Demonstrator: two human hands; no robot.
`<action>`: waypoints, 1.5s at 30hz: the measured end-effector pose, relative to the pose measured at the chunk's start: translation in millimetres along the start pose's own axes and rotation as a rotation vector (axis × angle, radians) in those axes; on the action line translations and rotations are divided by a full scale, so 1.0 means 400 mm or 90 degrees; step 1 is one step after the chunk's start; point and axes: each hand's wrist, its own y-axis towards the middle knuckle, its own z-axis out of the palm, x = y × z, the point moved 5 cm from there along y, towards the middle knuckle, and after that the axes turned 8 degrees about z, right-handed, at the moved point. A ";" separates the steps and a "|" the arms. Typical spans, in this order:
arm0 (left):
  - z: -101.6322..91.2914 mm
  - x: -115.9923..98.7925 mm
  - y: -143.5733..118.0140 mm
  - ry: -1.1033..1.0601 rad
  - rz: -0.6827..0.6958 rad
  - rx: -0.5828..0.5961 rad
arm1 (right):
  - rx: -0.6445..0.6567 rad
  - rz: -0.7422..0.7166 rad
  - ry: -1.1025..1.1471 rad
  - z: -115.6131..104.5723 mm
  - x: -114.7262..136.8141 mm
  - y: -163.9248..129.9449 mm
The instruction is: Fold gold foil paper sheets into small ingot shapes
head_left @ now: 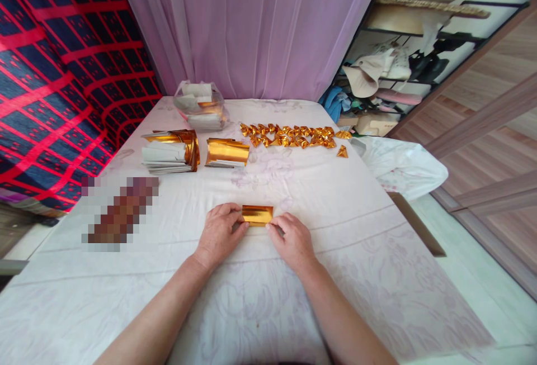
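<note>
A shiny gold foil paper point(257, 215), a small oblong with its long side running left to right, lies on the cloth in front of me. My left hand point(222, 228) pinches its left end between thumb and fingers. At the opposite end, the thumb and fingertips of my right hand point(291, 236) close on the lower right corner. Beyond the hands lie a stack of gold and white paper sheets point(168, 155) and a smaller curved stack of gold paper point(229, 151). Folded gold paper pieces point(293, 136) form two rows farther back.
The table wears a pale flowered cloth point(268, 309). A clear plastic bag point(200, 105) of papers stands at the back left. One folded piece point(342, 151) sits apart, near a white plastic bag point(403, 166) at the right edge. A blurred, pixelated patch covers something at left.
</note>
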 end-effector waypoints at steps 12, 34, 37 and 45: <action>-0.002 -0.008 0.003 0.000 -0.009 -0.003 | -0.029 0.025 -0.069 0.000 0.002 -0.002; -0.002 -0.012 0.008 0.038 -0.039 -0.026 | -0.031 0.075 -0.141 0.007 0.005 0.015; -0.002 -0.012 0.007 0.041 -0.035 -0.031 | -0.029 0.080 -0.139 0.006 0.005 0.016; 0.001 -0.009 0.008 0.045 -0.050 -0.039 | -0.051 0.074 -0.140 0.006 0.006 0.014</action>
